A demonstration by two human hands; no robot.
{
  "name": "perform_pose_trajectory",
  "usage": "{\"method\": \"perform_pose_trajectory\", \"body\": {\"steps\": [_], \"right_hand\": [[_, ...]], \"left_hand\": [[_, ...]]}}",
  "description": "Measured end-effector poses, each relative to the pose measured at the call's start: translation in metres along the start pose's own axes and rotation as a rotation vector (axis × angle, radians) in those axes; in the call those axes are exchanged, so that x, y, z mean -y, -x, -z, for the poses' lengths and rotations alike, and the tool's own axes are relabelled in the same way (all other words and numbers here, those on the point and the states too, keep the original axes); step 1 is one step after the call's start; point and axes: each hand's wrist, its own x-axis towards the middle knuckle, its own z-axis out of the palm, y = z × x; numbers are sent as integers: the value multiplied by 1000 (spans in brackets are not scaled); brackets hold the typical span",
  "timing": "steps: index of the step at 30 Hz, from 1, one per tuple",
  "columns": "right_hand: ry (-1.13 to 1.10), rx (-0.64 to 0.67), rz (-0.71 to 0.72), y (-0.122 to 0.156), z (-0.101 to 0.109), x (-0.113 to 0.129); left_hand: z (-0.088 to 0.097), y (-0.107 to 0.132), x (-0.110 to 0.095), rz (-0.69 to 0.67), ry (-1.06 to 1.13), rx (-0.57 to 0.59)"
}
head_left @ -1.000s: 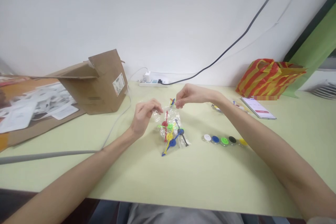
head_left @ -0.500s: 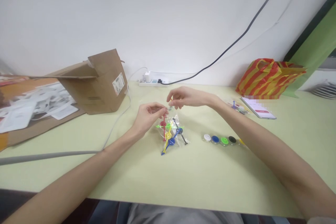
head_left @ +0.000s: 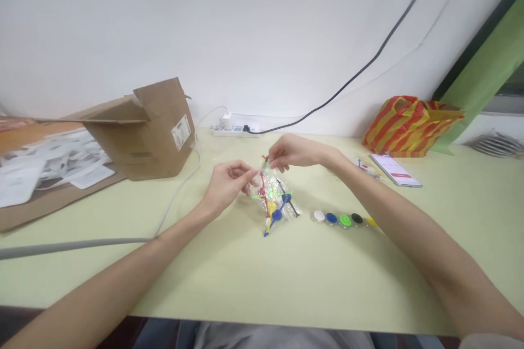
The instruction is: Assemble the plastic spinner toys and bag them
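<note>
Bag position: clear plastic bag point(head_left: 275, 196) lies on the pale green surface point(head_left: 327, 289), directly in front of me, with coloured plastic rods and discs point(head_left: 277, 215) packed inside. Red, yellow, green, blue and black pieces are visible, and rods poke against the film at odd angles.

Hand state: my right hand point(head_left: 295, 152) is closed in a pinch on the bag's top corner. My left hand point(head_left: 227, 188) is curled at the bag's upper left edge, with its fingertips point(head_left: 252, 173) against the film; I cannot tell whether they are gripping it.

Surroundings, relative to the bag: just right, a row of five discs point(head_left: 345, 220) in white, blue, green, black and yellow. Farther right, a small packet point(head_left: 369, 169), a phone point(head_left: 395, 170) and a red-and-yellow striped carrier bag point(head_left: 409, 125). Behind, a power strip point(head_left: 233, 131) against the wall. Left, a cardboard box point(head_left: 151, 133), with papers point(head_left: 53, 166) beyond it and a grey cable point(head_left: 73, 247) nearer me
</note>
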Motion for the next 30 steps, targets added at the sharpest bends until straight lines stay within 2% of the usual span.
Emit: {"method": "perform_pose_trajectory", "body": {"steps": [3,6,9,11,13,16,18,20,22,23,25,27,30], "right_hand": [[26,-92,12,7,14,0],[-1,-249,41,20,30,7],[-147,-452,56,38,46,12],[-205,-637,26,52,59,8],[-218,-847,-12,66,74,-7],[-240,-1131,-33,86,95,-50],[-231,-1228,-124,96,101,-84],[-140,-1150,-335,105,96,-116],[34,-880,-577,113,80,-144],[57,-804,-636,117,69,-155],[97,-710,-715,122,50,-174],[153,-676,-757,124,38,-187],[248,-675,-760,123,38,-198]], "left_hand": [[2,0,-1,-27,-31,-3],[6,0,-1,-40,-71,-5],[9,-1,2,-55,-142,-8],[9,-3,4,-61,-172,8],[8,-3,7,-64,-197,35],[7,-2,8,-62,-235,67],[6,-1,8,-57,-257,80],[6,-1,7,-50,-271,85],[6,-1,7,-37,-282,85],[6,-1,7,-31,-287,86],[5,-1,7,-22,-294,85],[5,-1,8,-18,-306,82],[5,-2,9,-38,-348,77]]}}
